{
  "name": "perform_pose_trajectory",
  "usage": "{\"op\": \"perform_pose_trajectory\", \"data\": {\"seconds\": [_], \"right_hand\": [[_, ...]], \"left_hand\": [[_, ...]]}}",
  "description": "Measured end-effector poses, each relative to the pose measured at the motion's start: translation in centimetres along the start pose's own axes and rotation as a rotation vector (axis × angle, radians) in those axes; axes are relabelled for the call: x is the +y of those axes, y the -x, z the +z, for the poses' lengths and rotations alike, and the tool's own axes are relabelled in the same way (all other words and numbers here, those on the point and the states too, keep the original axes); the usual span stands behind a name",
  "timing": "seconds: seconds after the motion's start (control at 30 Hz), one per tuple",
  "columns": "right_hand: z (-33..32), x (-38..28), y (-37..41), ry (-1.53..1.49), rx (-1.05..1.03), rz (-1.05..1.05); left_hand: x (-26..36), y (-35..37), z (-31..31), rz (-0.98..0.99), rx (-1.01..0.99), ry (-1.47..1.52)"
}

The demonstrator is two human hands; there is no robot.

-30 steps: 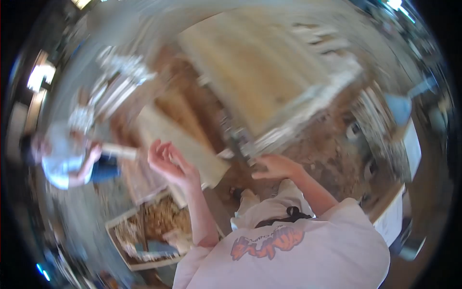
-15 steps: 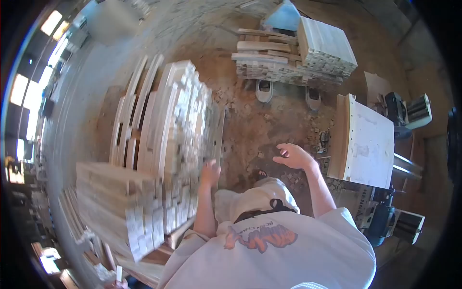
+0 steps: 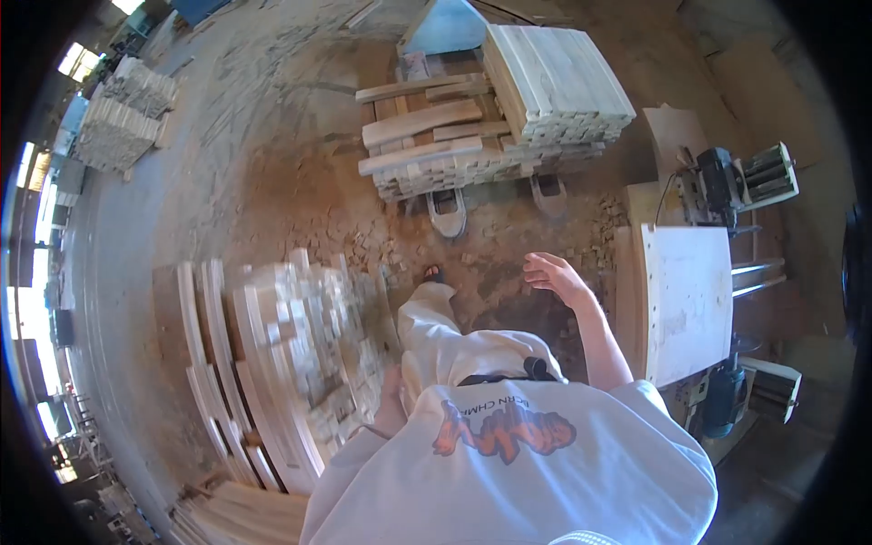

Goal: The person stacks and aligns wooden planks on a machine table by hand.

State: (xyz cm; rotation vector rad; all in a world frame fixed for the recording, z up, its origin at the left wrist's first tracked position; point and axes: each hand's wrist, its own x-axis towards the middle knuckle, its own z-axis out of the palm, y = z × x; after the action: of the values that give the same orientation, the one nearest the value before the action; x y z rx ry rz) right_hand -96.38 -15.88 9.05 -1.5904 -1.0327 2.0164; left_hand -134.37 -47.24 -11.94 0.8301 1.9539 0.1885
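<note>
Your right hand (image 3: 554, 275) is lifted out in front of you, fingers spread and loosely curled. The palm is empty: it holds nothing and touches nothing. It hangs just left of the panel (image 3: 690, 309), the white sheet lying flat at your right side, clear of its edge.

Your left hand (image 3: 392, 400) is down by your hip, well left of the panel and mostly hidden behind your trouser leg and shirt (image 3: 518, 472). From this view you cannot tell whether it is open or closed, or whether it grips anything. It sits close against the near stack (image 3: 300, 354), a blurred pile of short pale blocks and long boards further left of the panel. Whether skin meets wood there cannot be made out.

Your foot (image 3: 434, 272), in a sandal, is planted on the dirt floor (image 3: 272, 182) left of the panel, between the near stack and your right hand.

Beyond the panel's far left corner, the far stack (image 3: 554, 82) of pale boards sits beside loose planks (image 3: 422, 123). Two fork ends (image 3: 448, 213) poke out from under it toward you. At the panel's far end stands a machine (image 3: 727, 182) with rollers, and at its near end a blue motor (image 3: 727, 400).

Your shirt carries an orange print with a line of small dark capitals above it. Seen upside down, the letters look like "CHAMP" with more before them, too small to read surely.
</note>
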Motion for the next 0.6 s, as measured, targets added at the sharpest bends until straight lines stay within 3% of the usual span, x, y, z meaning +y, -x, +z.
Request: {"op": "perform_pose_trajectory", "data": {"seconds": [0.07, 0.17, 0.2, 0.23, 0.27, 0.37, 0.47, 0.6], "right_hand": [[-0.8, -3.6, -3.2, -0.011, 0.063, -0.002], [-3.1, -4.5, -6.5, -0.299, 0.215, -0.025], [-4.2, -4.2, -7.6, -0.408, 0.227, -0.018], [-5.4, -3.6, -8.9, -0.515, 0.231, 0.023], [-6.6, -3.1, -10.5, -0.619, 0.229, 0.060], [-10.6, -1.1, -18.3, -0.961, 0.287, 0.234], [-13.8, 0.8, -29.6, -0.943, 0.388, 0.243], [-15.6, 1.7, -42.1, -0.636, 0.509, 0.208]], "left_hand": [[4.4, -6.9, -3.9, 0.108, 0.062, -0.055], [9.4, -19.3, -8.9, 0.315, 0.109, -0.252], [17.6, -17.6, -12.4, -0.092, 0.011, 0.163], [22.4, -18.9, -14.4, -0.127, 0.049, 0.149], [22.3, -24.1, -14.8, 0.121, 0.172, 0.028], [34.1, -28.8, -18.1, 0.253, 0.235, -0.055], [46.3, -31.4, -17.8, 0.356, 0.262, -0.027], [59.0, -36.4, -10.4, 0.485, 0.054, 0.109]]}}
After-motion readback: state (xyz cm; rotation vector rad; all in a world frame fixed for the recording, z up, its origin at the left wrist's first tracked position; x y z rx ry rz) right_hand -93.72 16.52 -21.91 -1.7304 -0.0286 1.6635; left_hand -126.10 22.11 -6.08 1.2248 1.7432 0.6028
